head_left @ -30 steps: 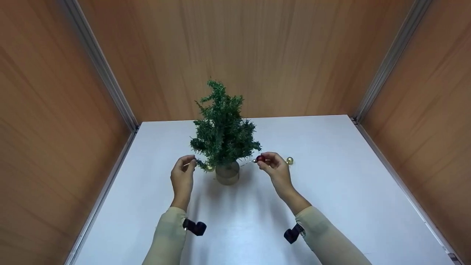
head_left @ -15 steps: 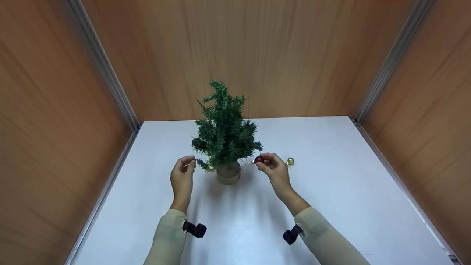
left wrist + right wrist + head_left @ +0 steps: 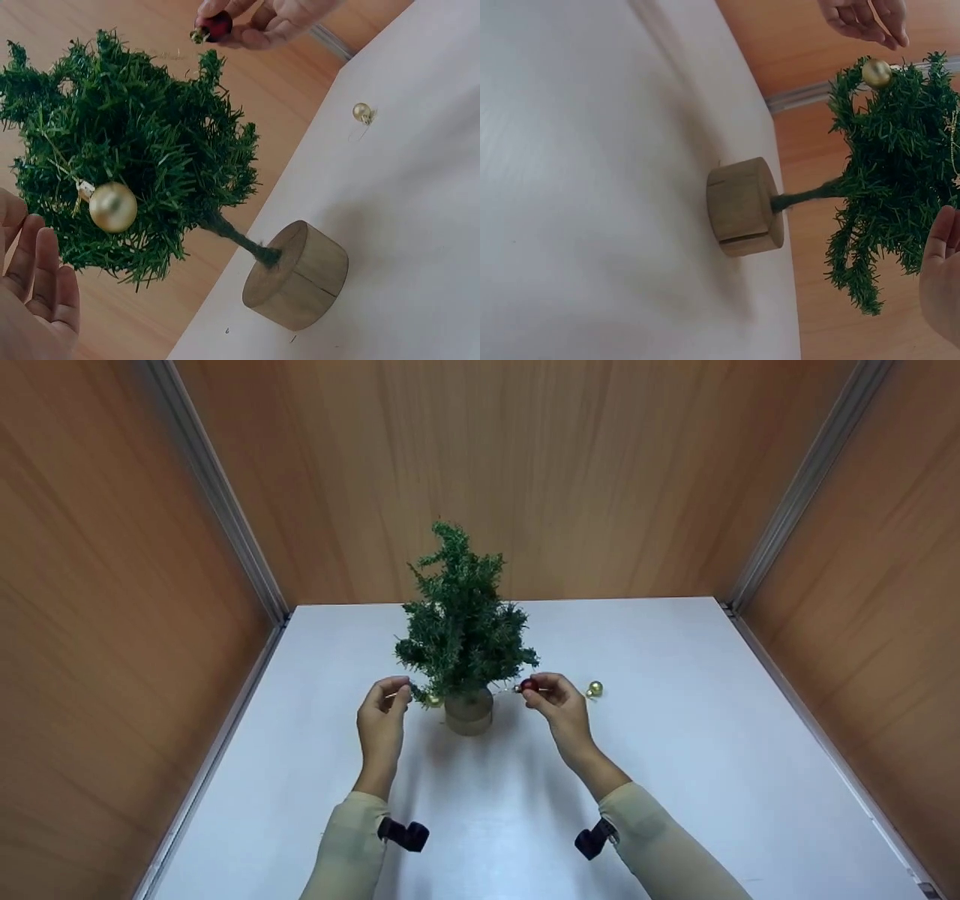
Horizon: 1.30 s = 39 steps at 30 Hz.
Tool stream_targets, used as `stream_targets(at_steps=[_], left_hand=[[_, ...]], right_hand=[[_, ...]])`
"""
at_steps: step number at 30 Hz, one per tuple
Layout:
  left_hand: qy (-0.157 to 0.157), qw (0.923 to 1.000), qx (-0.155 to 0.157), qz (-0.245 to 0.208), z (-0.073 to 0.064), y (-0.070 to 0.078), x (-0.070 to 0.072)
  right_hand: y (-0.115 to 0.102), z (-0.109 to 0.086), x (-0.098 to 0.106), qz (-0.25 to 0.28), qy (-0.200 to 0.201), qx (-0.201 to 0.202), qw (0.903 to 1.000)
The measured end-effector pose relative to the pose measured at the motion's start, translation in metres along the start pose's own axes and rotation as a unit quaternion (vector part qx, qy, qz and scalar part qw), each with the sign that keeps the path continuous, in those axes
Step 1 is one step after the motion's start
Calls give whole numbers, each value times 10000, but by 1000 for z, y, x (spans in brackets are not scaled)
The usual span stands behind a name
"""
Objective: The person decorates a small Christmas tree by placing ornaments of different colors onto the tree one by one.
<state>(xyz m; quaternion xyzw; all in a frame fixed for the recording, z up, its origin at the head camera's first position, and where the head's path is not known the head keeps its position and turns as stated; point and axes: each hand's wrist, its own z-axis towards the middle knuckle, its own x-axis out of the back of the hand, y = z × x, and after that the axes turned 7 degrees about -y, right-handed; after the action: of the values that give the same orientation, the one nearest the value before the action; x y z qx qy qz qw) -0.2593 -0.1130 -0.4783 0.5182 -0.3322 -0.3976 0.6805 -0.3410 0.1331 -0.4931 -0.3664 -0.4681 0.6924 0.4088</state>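
Observation:
A small green artificial Christmas tree (image 3: 465, 622) stands upright on a round wooden base (image 3: 469, 714). From a low left branch hangs a gold bauble (image 3: 114, 207). My left hand (image 3: 382, 724) is beside that branch, its fingers loosely bent at the branch tip; no object shows between them. In the right wrist view, the fingers of the left hand (image 3: 870, 19) appear just off the gold bauble. Right of the base, my right hand (image 3: 564, 712) pinches a dark red bauble (image 3: 529, 685) between thumb and fingers, its cap toward the tree.
Another gold bauble (image 3: 595, 688) lies on the white table (image 3: 675, 750), right of the right hand, its string loop visible in the left wrist view. Wood-grain panels (image 3: 540, 472) with metal corner strips enclose the back and sides.
My left hand has shifted slightly right, up to the low left branch. The right hand still holds the red bauble in nearly the same place. The camera view has shifted a little.

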Motion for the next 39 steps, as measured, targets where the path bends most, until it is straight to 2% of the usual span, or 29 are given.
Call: stream_targets(at_steps=[8, 13, 25, 34, 39], left_hand=[[-144, 9999, 26, 77, -14, 32, -5], [-200, 9998, -57, 54, -18, 41, -10], [-344, 9993, -169, 26, -24, 48, -19], [-654, 9972, -330, -170, -26, 45, -28], [-721, 9968, -317, -121, -31, 48, -33]], right_hand=[[-3, 0, -2, 291, -28, -241, 9993], [-4, 0, -2, 448, -58, -354, 9984], [0, -3, -10, 413, -102, -231, 9988], [0, -3, -11, 529, -114, -289, 9981], [-1, -3, -13, 674, -128, -399, 9968]])
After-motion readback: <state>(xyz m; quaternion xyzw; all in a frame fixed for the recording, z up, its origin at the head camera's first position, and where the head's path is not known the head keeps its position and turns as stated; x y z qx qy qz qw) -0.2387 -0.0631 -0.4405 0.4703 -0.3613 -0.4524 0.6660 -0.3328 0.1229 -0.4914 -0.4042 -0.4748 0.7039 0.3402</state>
